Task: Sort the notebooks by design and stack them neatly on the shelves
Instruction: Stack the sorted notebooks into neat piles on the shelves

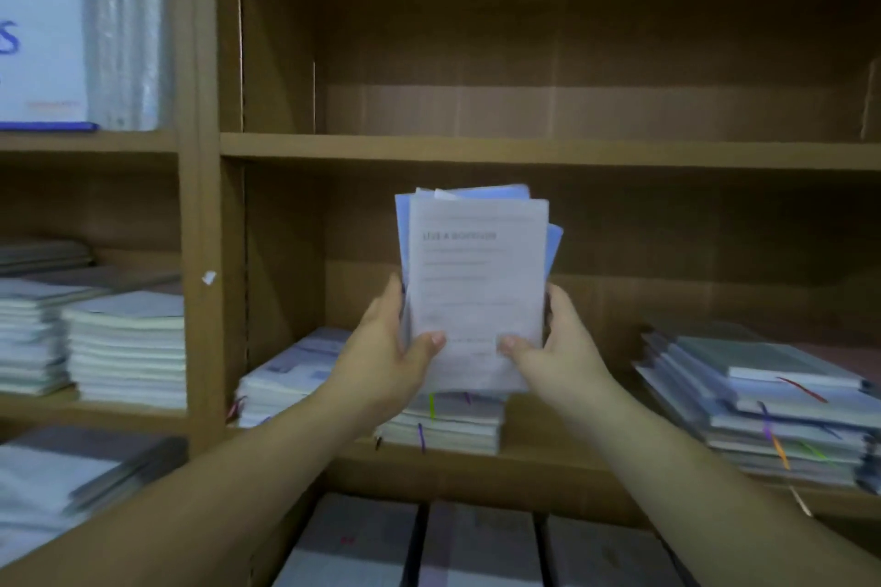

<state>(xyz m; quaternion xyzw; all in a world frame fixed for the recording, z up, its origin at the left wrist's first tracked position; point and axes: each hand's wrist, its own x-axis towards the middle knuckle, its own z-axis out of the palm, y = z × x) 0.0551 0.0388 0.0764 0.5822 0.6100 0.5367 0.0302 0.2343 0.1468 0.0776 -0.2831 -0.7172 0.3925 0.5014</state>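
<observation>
Left hand (pixel 395 343) and right hand (pixel 558 346) clamp the lower side edges of a bundle of notebooks (pixel 476 272), thumbs on the front cover. The bundle is upright, probably to square its uneven edges. It hangs above the middle stack (pixel 445 427) at the shelf (pixel 572 465) front edge, likely its drop spot.
</observation>
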